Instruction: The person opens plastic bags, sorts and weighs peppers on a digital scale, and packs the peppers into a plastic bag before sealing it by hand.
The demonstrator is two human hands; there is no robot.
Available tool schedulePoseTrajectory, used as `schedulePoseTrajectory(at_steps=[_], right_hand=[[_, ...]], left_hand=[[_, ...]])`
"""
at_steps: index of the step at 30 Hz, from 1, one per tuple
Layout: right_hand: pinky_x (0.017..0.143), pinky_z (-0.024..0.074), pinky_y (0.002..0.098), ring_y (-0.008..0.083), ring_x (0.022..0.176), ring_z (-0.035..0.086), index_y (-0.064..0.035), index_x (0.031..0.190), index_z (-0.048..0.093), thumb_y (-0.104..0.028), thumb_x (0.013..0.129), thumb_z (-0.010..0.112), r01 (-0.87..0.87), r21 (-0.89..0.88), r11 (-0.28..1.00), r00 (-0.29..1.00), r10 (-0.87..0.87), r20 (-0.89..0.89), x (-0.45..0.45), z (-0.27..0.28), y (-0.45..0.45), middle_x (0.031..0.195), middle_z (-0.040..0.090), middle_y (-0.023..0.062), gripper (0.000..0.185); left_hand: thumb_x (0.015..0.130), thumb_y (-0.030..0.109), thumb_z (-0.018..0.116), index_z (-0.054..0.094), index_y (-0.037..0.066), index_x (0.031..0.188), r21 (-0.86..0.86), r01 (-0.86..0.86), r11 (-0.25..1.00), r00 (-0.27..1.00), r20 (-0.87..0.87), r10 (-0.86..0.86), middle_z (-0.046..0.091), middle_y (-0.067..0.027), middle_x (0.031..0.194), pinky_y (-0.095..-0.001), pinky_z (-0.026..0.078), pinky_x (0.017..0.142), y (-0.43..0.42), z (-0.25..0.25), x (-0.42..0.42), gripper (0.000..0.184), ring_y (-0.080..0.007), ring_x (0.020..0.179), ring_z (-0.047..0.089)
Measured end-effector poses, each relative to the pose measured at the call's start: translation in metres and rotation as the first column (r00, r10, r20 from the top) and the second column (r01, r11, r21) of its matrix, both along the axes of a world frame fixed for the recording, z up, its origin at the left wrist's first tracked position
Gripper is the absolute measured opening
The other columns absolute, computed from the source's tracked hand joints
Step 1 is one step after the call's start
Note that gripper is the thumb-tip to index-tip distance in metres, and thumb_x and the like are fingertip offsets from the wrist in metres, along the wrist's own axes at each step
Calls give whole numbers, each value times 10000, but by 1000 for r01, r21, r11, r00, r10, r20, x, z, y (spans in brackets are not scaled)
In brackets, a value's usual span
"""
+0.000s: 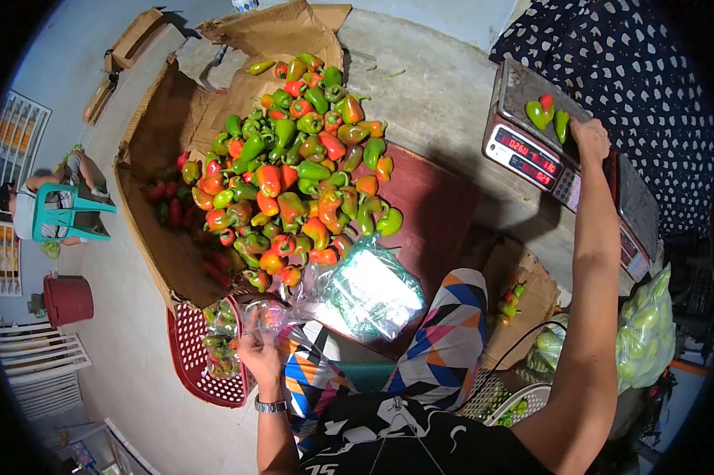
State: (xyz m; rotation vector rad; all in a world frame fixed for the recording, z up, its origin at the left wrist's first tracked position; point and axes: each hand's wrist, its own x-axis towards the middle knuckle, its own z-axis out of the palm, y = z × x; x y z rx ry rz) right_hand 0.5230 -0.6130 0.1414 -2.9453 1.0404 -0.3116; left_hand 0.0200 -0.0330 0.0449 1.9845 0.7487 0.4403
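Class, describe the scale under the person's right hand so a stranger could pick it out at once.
From the big pepper pile, look to the picture's upper right, where dark, white-marked fabric hangs. Beside it, near the right hand, sits a flat metal scale with glowing red digits. Unlike the second scale below, it visibly carries a few loose peppers.

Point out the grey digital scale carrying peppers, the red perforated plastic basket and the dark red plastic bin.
Grey digital scale (525,157): head view, on its display panel.
Red perforated plastic basket (186,348): head view, on its side wall.
Dark red plastic bin (72,299): head view, on its outer wall.
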Motion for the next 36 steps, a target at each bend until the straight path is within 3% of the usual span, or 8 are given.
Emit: schedulePoseTrajectory(at_steps=[6,9,11,23,29,32,33,36], right_hand=[[1053,522,445,318,1305,639,-93,1317,703,-504,845,658,-8,-66,998,1000,8,-8,6,-8,-7,1390,677,146,628],[1061,519,441,310,1299,646,-94,1329,698,-497,838,673,50,21,999,999,-50,-8,4,-1,-3,1398,675,145,636],[1067,518,436,306,1295,650,-84,1337,693,-505,835,688,107,145,984,994,-102,-37,-3,14,7,1405,672,146,656],[1100,495,439,321,1339,615,-99,1386,663,-623,821,722,107,99,989,994,-108,4,-1,-8,-9,1456,634,155,774],[955,575,403,282,1157,720,-111,1169,757,-643,793,772,200,197,960,961,-231,151,-20,24,12,1278,729,132,651],[771,606,354,218,887,748,-124,1037,735,-570,813,796,-242,864,441,842,-347,413,2,-15,-45,1036,738,97,503],[653,589,306,163,690,683,-118,987,683,-505,848,789,-534,844,48,796,-307,521,-10,-20,-49,855,656,51,425],[768,607,345,269,920,706,-15,1071,649,-359,915,747,-691,628,-359,716,-461,525,-72,-21,14,991,680,132,390]], left_hand=[[938,-31,573,619,-53,1405,48,10,999,999,53,-12,736,-76,1119,-267,529,868,3,-11,1,470,-110,944,661],[947,-23,583,612,-67,1401,-59,20,998,1000,2,-20,705,-152,1311,-317,499,1030,4,-5,-2,457,-170,1149,661],[949,-21,584,612,-66,1402,-103,-1,995,999,-34,-3,711,-144,1292,-312,507,1012,8,-9,-7,456,-166,1123,666],[943,0,587,623,-82,1382,-23,0,1000,1000,-27,-1,717,-172,1300,-321,497,1040,9,-9,-9,449,-194,1163,672],[943,15,603,625,-75,1388,-43,1,999,1000,1,-1,724,-160,1287,-296,508,999,3,1,-4,454,-176,1128,676],[934,6,613,633,-53,1395,-31,-8,999,1000,-14,8,740,-124,1244,-267,518,883,9,-14,-11,465,-130,981,661],[929,1,616,638,-43,1396,-12,-8,1000,999,-38,7,746,-110,1226,-258,508,824,10,-14,-13,470,-111,912,635],[913,-14,622,653,-12,1397,64,6,998,991,-134,3,762,-72,1173,-237,447,637,8,2,-12,485,-62,710,521]])
